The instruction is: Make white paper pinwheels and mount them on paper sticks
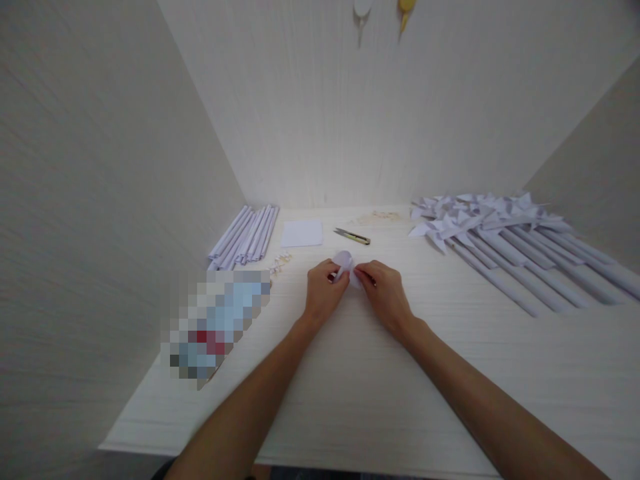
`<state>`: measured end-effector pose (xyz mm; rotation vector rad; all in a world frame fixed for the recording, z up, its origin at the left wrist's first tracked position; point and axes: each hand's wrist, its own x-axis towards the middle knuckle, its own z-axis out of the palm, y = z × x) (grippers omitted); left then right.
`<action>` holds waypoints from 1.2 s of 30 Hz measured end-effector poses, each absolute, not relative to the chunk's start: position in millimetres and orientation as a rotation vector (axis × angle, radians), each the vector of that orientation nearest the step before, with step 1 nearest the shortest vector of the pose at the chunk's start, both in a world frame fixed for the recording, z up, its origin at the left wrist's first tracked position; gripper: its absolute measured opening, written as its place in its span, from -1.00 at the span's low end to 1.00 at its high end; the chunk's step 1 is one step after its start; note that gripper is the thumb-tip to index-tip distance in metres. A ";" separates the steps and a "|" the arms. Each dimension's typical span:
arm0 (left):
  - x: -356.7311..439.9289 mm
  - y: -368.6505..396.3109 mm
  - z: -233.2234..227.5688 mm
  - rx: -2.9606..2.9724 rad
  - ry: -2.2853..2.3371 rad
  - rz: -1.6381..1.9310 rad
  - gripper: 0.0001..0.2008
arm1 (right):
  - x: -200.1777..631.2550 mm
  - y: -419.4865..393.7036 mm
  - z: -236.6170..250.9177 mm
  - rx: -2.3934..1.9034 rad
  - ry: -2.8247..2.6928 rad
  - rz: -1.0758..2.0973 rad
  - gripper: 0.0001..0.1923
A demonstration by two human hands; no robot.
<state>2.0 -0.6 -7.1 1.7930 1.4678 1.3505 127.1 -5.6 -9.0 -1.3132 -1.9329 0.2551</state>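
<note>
A small white piece of paper, bent into a curve, is between my two hands above the middle of the table. My left hand pinches it from the left, thumb and fingers closed. From the right, my right hand pinches the paper's other edge with the fingertips together. Just beyond the hands lie yellow-handled thread snips. A stack of square white paper rests behind and left of my left hand. The fold details between the fingers are partly hidden.
Rolled paper sticks are piled at the back left. Finished paper pinwheels on sticks lie at the right. Small pale bits and more scraps are scattered. A blurred-out item lies left. Two hooks hang on the back wall.
</note>
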 end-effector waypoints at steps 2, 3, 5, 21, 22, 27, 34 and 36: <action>2.3 -0.8 -6.4 1.787 1.489 1.339 -0.84 | 128.1 -4.8 -9.3 -1.318 -1.923 0.260 -0.79; 2.4 -0.7 -6.3 1.783 1.502 1.334 -0.84 | 128.5 -4.4 -9.5 -1.318 -1.916 0.264 -0.79; 2.4 -0.3 -6.4 1.769 1.516 1.335 -0.84 | 128.9 -4.0 -9.8 -1.313 -1.894 0.268 -0.80; 3.5 -1.5 -3.6 1.646 1.520 1.364 -0.87 | 130.3 -3.8 -10.9 -1.195 -1.766 0.253 -0.85; 3.8 -1.4 -3.4 1.641 1.508 1.366 -0.87 | 130.4 -3.7 -10.9 -1.191 -1.764 0.254 -0.85; 4.1 -1.2 -3.1 1.635 1.493 1.358 -0.87 | 130.8 -4.2 -10.7 -1.169 -1.793 0.270 -0.84; 3.6 -0.8 -2.5 1.653 1.511 1.368 -0.87 | 132.8 -3.7 -12.0 -1.222 -1.833 0.312 -0.85; 3.5 -0.6 -3.1 1.662 1.517 1.372 -0.87 | 133.5 -3.5 -11.9 -1.259 -1.831 0.294 -0.85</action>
